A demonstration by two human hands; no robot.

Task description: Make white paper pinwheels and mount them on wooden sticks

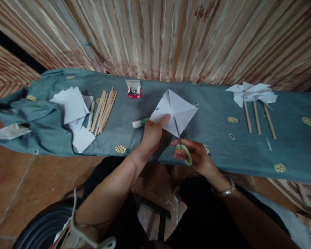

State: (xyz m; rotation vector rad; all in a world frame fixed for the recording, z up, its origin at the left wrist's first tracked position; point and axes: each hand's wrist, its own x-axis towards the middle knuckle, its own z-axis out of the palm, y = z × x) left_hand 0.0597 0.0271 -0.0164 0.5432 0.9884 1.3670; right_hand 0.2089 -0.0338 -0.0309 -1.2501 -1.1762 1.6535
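Observation:
A white square of paper [182, 103] with crease lines and a small blue mark lies turned like a diamond over the cloth. My left hand [154, 131] grips its left lower edge, thumb on top and the other fingers partly hidden. In my right hand [193, 152] is a pair of scissors [184, 152] with pale green handles. Their blades are on the paper at its near corner, pointing toward its middle. A glue stick [138, 124] with a white cap and green body lies just left of the paper, partly behind my left hand.
A grey-green cloth [212, 135] covers the narrow table. To the left lie several wooden sticks [105, 110] and loose white paper sheets [69, 103]. A small red box [134, 90] with metal bits stands open at the back. Paper pinwheels [252, 93] on sticks lie at the right.

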